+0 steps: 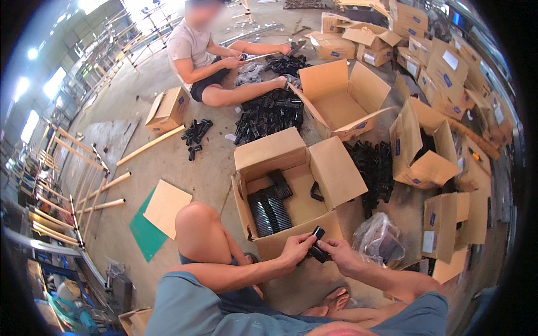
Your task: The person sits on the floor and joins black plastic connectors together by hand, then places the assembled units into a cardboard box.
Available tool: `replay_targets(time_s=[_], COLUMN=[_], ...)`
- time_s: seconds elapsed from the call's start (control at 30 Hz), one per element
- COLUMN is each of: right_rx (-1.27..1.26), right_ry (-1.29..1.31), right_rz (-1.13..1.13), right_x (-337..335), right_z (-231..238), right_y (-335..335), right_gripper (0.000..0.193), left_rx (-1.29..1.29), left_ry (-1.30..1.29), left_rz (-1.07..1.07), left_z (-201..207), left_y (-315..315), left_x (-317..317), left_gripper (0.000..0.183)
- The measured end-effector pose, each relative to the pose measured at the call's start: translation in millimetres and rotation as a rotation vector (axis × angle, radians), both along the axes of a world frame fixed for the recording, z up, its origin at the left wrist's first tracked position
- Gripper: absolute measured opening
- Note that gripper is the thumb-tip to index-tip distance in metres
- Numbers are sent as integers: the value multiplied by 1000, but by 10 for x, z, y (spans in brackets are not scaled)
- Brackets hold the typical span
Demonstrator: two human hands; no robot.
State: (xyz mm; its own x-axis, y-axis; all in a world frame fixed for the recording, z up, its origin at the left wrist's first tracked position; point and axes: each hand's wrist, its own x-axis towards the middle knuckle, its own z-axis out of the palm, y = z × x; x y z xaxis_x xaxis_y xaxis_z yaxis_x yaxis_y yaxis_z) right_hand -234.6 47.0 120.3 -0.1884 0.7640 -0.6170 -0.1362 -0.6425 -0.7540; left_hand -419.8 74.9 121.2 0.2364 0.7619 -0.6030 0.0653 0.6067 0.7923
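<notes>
In front of me, both my hands grip one black pipe fitting (319, 253) over the near flap of an open cardboard box (270, 150). My left hand (295, 250) pinches it from the left. The fingers of my right hand (339, 255) close on its other side. Packed black fittings (270, 211) stand in rows in the box's left part, with a few black pieces (278, 183) on top toward the back. A single black piece (316, 191) lies apart on the right of the box floor. My fingers hide part of the held fitting.
Across from me a person (193, 56) sits on the floor, beside a heap of black fittings (272, 115). More fittings (372, 171) lie right of my box. Open cartons (336, 109) and a clear plastic bag (381, 238) stand on the right. Pipe frames (84, 196) fill the left.
</notes>
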Motion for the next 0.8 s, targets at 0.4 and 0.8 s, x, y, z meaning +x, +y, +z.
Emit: replay_targets(time_s=[0.4,0.8], right_rx=[15,-128], right_ry=[-89,77], right_rz=[-45,-44], right_x=[-40,-103], right_z=[98,74], right_y=[-139,-88], right_gripper=[27,26], left_rx=[-122,-191], left_ry=[-12,11], left_rz=[-42,-42], left_z=[67,89], left_y=[-123,-57], left_x=[2,-56], left_gripper=[32,35])
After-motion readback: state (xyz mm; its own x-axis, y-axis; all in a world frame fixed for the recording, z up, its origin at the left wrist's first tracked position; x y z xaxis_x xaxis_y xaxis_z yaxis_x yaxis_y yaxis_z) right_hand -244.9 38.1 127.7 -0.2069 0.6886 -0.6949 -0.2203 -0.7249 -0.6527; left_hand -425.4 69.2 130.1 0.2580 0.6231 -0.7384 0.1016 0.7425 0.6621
